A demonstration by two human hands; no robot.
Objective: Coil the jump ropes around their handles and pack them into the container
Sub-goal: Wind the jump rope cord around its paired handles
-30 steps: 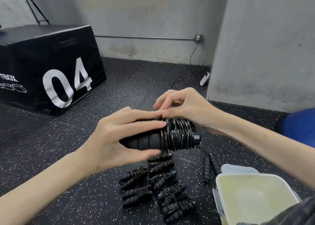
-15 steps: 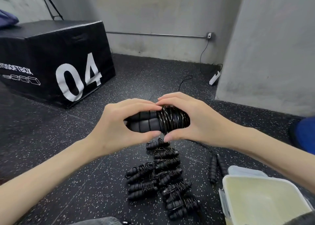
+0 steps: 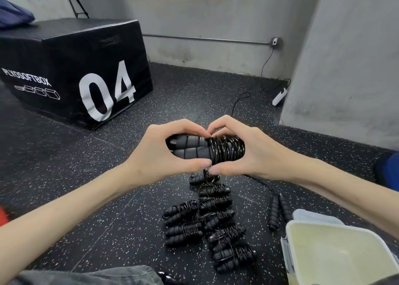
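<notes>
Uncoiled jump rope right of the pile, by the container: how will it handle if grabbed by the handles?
The uncoiled jump rope will probably go floppy: its thin cord trails loose across the floor. The round handles look apt to roll. The ribbed grips likely hold well, and it is probably light.

coiled ropes (image 3: 207, 217) left of container (image 3: 289, 261), box (image 3: 71, 69) behind

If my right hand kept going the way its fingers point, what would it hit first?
Your right hand points left along the coiled jump rope it grips, so it would likely meet your left hand first; their fingertips nearly touch already.
</notes>
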